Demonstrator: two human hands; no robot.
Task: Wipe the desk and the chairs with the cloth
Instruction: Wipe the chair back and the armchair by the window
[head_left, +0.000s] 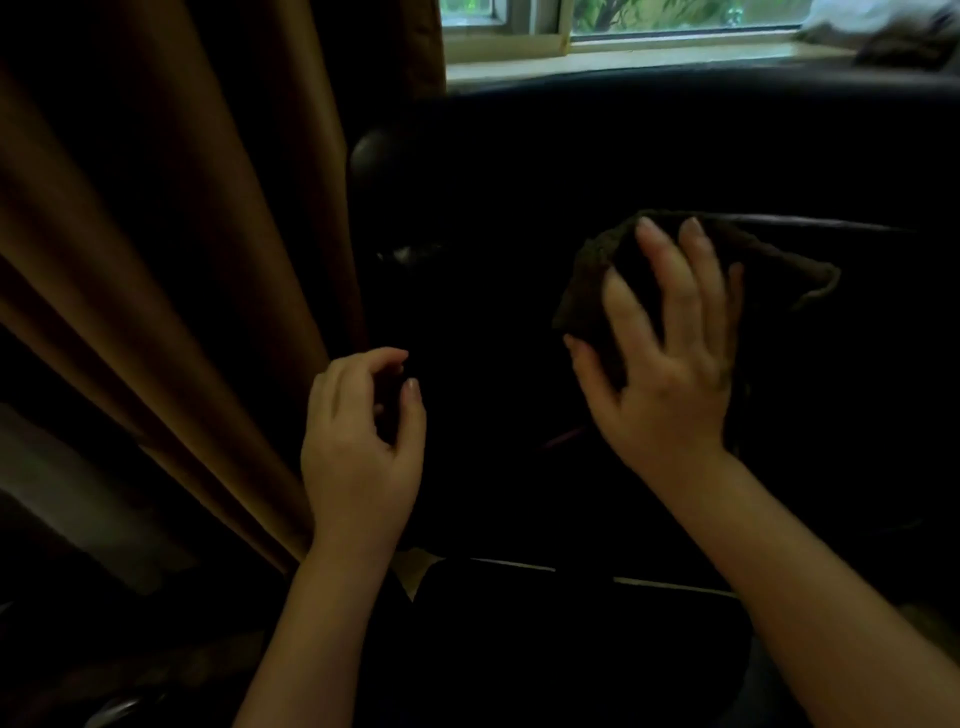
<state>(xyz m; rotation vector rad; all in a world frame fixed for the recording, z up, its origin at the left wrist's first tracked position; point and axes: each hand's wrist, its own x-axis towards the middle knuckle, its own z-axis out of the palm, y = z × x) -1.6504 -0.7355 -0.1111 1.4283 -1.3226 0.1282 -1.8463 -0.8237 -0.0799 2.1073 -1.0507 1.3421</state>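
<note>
A black chair (597, 156) fills the dim middle and right of the view, its back rising toward the window. My right hand (670, 358) presses a dark brownish cloth (748, 254) flat against the chair's surface, fingers spread and straight. My left hand (363, 441) hovers to the left of it, close to the chair's left side, with fingers loosely curled and nothing visibly held. The chair's lower parts are lost in shadow.
A brown curtain (171, 260) hangs along the left, close to my left hand. Behind the chair runs a pale window sill (623, 62) with a crumpled pale and dark cloth-like heap (883, 36) at its right end. A round black knob (371, 153) shows at the chair's left.
</note>
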